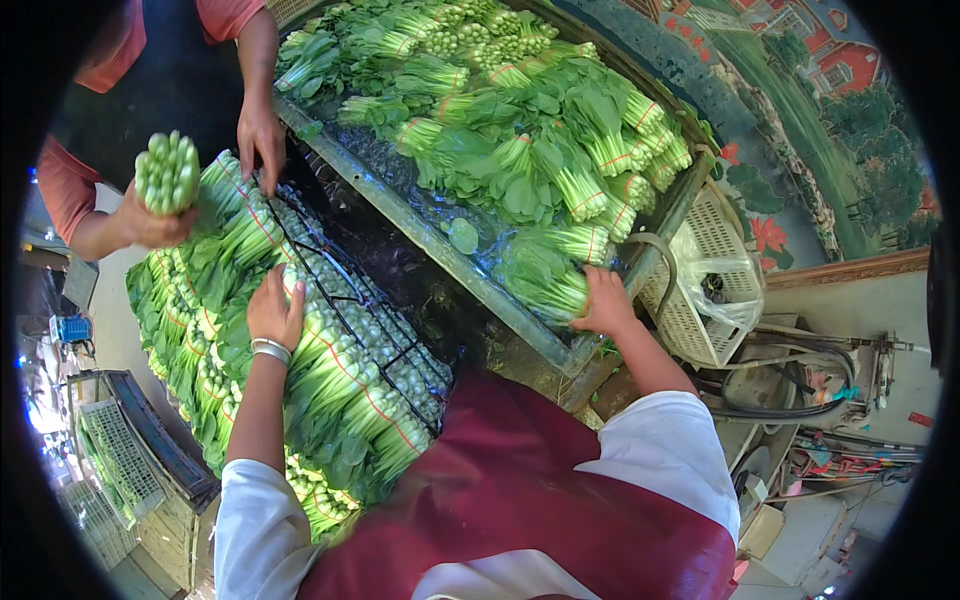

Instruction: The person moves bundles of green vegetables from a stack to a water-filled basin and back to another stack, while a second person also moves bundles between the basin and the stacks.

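Observation:
My left hand (274, 313) lies on the stacked bundles of leafy greens (330, 375), which are tied with red bands beside a black wire frame (345, 298). It wears a bracelet, and its fingers rest over pale stems. At the near corner of a water-filled metal trough (442, 255), my right hand (604, 302) grips the stem end of a bunch of leafy greens (536, 281). Its fingertips are partly hidden. Many more tied bunches (517, 161) float or lie heaped in the trough.
Across the stack, a co-worker's hand (154, 225) holds up a bunch of greens (168, 174); their other hand (261, 139) touches the frame. A white plastic basket (709, 322) stands beyond the trough's right end. Hoses (810, 409) hang at right, and crates (124, 450) sit at lower left.

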### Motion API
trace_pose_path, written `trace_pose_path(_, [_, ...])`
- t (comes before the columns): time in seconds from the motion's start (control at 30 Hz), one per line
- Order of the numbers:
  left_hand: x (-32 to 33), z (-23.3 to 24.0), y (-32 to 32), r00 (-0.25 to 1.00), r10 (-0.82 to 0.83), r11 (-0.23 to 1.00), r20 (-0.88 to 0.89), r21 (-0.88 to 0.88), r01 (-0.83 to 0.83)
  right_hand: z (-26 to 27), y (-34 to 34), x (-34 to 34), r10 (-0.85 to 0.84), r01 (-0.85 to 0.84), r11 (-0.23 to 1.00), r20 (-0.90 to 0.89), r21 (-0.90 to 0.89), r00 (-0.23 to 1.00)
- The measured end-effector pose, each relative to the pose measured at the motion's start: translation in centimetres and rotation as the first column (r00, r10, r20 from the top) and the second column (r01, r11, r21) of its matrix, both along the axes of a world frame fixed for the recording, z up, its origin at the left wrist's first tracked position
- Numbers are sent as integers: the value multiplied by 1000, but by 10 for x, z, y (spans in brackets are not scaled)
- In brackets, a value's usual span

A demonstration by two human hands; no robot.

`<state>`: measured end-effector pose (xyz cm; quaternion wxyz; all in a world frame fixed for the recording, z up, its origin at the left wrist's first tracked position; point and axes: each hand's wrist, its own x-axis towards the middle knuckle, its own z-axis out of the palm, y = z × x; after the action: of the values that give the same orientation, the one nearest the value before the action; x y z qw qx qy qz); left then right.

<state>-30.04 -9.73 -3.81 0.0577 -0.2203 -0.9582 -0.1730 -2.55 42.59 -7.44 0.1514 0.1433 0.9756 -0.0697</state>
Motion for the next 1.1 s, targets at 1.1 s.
trace_pose_path(1.1, [58,24,-31,992,-128,963,0,-241,125,50,-53,-78,-501,-144,691,-612,-709,612])
